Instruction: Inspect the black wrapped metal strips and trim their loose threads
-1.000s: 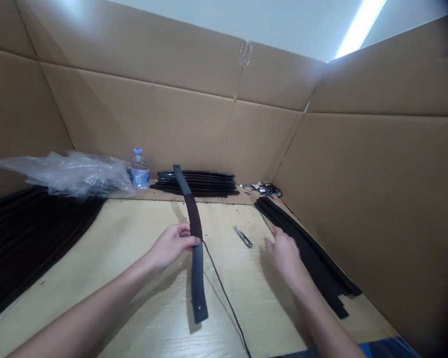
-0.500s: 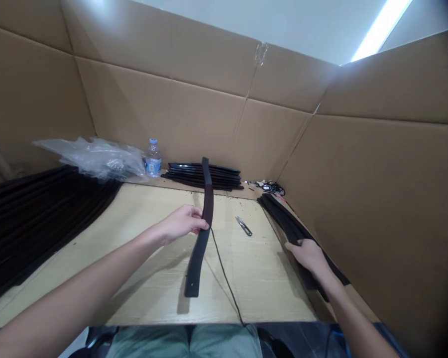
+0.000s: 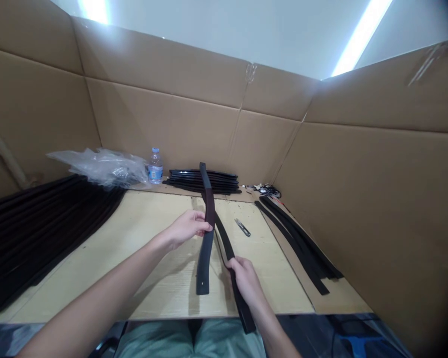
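Observation:
My left hand (image 3: 191, 227) pinches a long, slightly curved dark strip (image 3: 209, 209) near its middle; the strip stands lengthwise over the table, its lower end bearing a small hole. Closed around a second black strip (image 3: 227, 241) is my right hand (image 3: 243, 277), just right of and below my left. The second strip's far end passes behind the first. A thin dark cord (image 3: 219, 248) runs down between the two strips. Small thread snips (image 3: 242, 227) lie on the table to the right of both strips.
More black strips (image 3: 294, 233) lie along the right side. At the left is a large pile of dark strips (image 3: 41, 228), with clear plastic bags (image 3: 104, 166) behind. A water bottle (image 3: 155, 166), a stack of dark strips (image 3: 186, 180) and tangled cords (image 3: 269, 191) line the back.
My right hand has moved left from the right-hand strips, bringing one black strip beside the strip in my left hand. My left hand keeps its hold. The view has shifted slightly.

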`<action>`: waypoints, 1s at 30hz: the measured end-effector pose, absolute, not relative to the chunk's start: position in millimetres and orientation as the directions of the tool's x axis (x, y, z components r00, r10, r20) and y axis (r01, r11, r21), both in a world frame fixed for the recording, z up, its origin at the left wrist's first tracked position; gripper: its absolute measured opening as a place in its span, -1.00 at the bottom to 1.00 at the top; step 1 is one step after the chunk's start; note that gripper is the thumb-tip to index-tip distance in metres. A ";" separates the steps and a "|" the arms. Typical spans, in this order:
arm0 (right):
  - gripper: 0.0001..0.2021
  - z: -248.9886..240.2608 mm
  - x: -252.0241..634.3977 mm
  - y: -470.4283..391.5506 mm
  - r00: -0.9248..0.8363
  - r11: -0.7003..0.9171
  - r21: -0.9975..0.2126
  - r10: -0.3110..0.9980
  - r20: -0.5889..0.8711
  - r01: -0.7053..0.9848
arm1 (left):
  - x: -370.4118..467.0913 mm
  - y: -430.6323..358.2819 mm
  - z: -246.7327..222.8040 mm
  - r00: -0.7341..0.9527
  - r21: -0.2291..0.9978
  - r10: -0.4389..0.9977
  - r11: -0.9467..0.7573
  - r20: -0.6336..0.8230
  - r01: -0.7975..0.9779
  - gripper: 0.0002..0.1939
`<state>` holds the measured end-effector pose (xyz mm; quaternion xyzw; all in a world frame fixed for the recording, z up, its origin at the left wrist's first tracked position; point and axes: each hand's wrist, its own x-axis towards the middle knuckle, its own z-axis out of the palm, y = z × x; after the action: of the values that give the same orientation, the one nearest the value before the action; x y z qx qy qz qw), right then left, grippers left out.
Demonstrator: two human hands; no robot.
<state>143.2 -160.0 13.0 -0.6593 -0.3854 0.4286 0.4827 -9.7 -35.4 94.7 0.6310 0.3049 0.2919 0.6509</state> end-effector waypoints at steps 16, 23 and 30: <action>-0.74 12.5 170.0 -158.9 0.501 -0.434 -0.403 0.863 0.072 0.806 | -15.8 -65.9 16.8 0.530 0.991 0.839 0.127 -0.125 0.034 -0.87; -0.73 17.2 176.7 -167.6 0.445 -0.402 -0.254 0.883 0.147 0.880 | -14.5 -77.5 15.6 0.512 0.991 0.852 0.136 -0.113 -0.007 -0.86; -0.73 20.6 209.5 -134.1 0.472 -0.437 -0.214 0.867 0.156 0.874 | -12.6 -76.7 11.3 0.522 0.987 0.844 0.159 -0.123 -0.026 -0.88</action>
<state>209.5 -134.1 20.6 -0.8476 -0.5135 -0.0114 0.1332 -12.6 -76.7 11.3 0.5606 0.3650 0.3256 0.6682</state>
